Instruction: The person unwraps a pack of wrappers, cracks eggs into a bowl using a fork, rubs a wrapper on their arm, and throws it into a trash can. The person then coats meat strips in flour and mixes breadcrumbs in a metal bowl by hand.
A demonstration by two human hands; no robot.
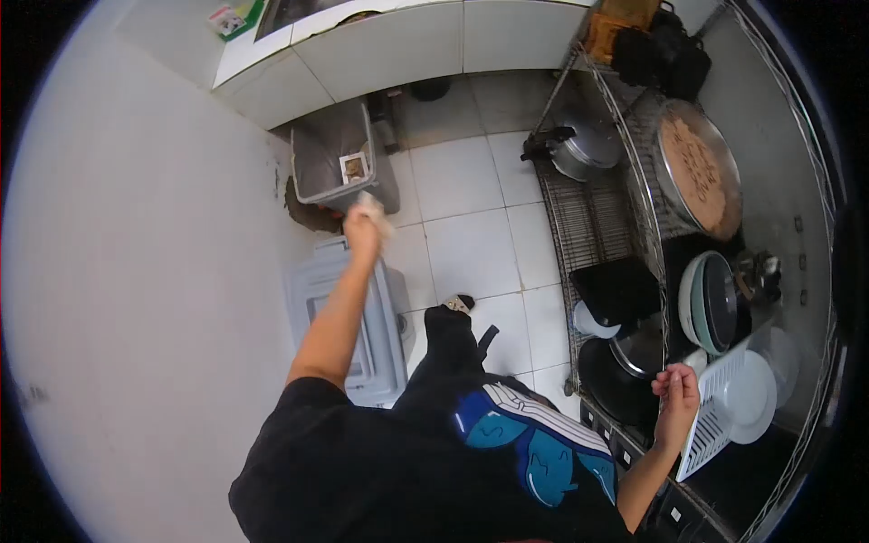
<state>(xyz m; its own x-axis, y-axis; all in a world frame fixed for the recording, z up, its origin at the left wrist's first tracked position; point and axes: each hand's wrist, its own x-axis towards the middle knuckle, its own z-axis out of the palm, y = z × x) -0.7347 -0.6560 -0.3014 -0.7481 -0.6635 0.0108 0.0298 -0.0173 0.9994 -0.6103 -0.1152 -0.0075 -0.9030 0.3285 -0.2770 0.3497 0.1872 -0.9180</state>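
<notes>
My left hand (362,237) is stretched forward, closed around a crumpled whitish thing (371,210) that is smeared by motion; its kind cannot be made out. The hand is just in front of an open grey bin (312,149), near the bin's front rim. Inside the bin lies a small square item (354,167) with a pale border. On the other side, my right hand (677,403) hangs with its fingers curled in, and nothing shows in them. It is beside a white dish rack (711,434) that holds a white plate (751,398).
A lidded grey-blue storage box (385,353) sits on the floor below my left arm. Along the right runs a wire shelf (588,217) with a lidded pot (588,149), pans (715,303) and a large round tray (729,172). White cabinets (389,59) stand ahead over the tiled floor (462,244).
</notes>
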